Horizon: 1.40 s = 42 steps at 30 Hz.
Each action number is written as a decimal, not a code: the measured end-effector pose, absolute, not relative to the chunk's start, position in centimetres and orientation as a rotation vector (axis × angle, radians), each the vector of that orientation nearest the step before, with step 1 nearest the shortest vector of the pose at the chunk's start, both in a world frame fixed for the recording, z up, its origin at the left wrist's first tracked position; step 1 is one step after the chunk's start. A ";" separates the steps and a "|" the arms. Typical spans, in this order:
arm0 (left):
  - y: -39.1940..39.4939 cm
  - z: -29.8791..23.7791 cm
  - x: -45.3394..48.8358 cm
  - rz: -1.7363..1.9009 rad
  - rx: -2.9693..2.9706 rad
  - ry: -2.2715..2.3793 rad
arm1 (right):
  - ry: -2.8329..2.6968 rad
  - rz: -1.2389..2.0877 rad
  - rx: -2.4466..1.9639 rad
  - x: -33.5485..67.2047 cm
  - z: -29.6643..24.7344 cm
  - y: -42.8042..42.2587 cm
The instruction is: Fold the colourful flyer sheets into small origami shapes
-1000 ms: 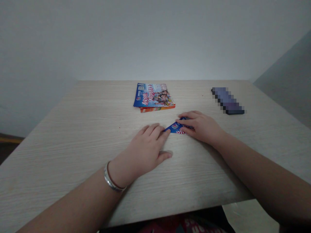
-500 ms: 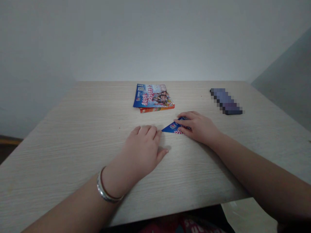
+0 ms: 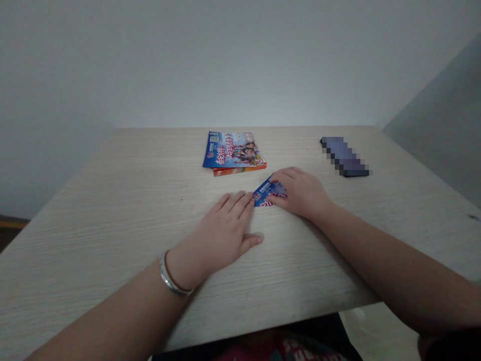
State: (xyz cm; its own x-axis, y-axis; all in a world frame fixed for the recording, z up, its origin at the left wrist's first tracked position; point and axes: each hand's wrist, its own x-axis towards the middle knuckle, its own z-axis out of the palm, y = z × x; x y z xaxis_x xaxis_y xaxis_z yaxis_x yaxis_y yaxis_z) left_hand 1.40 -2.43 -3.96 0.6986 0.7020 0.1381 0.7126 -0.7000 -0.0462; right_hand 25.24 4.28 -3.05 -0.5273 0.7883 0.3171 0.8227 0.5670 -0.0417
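Blue leaflet (image 3: 262,195) w/ wht & red print, slant-edged, partly hidden, lies on wood-grain tbl (image 3: 124,210).

L arm (image 3: 101,311) comes in from lower L, R arm (image 3: 383,255) from lower R; both bare, angled fwd & inward. L hand (image 3: 221,238) palm down, fingers nearly straight, pointing fwd/R, thumb (image 3: 251,243) spread off to the side. R hand (image 3: 300,193) also palm down, fingers bent, tips twd L hand, thumb on near side. Hands close tog., not touching.
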 end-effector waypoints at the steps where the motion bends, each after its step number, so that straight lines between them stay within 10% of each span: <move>1: -2.6 -3.9 1.4 -0.157 -2.803 -1.179 | -2.492 -0.198 -1.345 25.4 -3.0 4.3; 42: -1.0 -4.1 1.2 -0.181 -2.973 -1.129 | -2.528 0.003 -1.531 27.4 -2.9 4.8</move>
